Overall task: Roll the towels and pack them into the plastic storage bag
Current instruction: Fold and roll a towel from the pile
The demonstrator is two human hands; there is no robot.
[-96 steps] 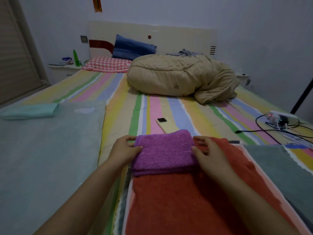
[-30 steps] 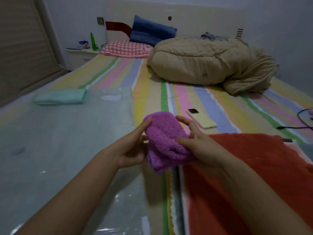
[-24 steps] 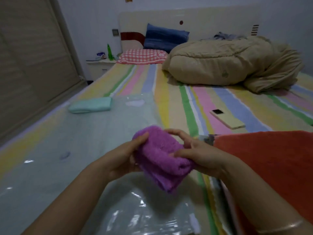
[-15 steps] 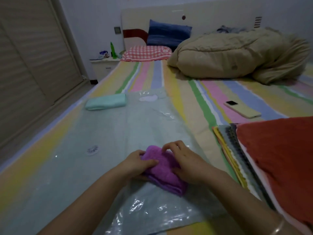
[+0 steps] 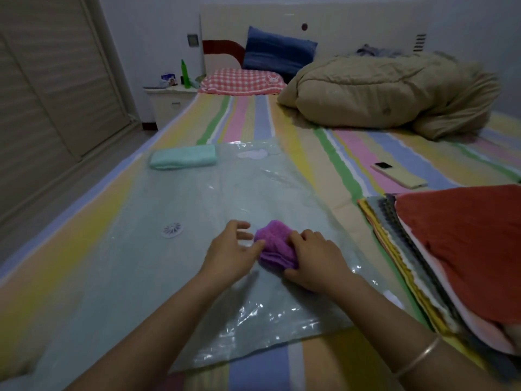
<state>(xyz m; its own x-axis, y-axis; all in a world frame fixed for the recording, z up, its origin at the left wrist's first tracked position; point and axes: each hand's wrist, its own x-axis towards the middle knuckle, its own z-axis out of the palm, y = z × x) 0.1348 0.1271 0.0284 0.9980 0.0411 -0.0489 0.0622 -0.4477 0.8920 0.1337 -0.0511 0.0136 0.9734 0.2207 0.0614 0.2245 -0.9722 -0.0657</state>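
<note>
Purple towel roll (image 5: 275, 251): lowered from mid-air onto plastic storage bag (image 5: 197, 210), lower centre; packing imminent. Right hand (image 5: 315, 258) grips it; left hand (image 5: 231, 252) released, fingers spread.

Purple towel (image 5: 272, 244): near side covered by right hand (image 5: 315, 258); whether it lies on or inside the plastic storage bag (image 5: 197, 207) cannot be told. Towel stack (image 5: 451, 249) cut off at right edge. Items (image 5: 168, 78) on nightstand (image 5: 169, 103) too small to identify.
</note>
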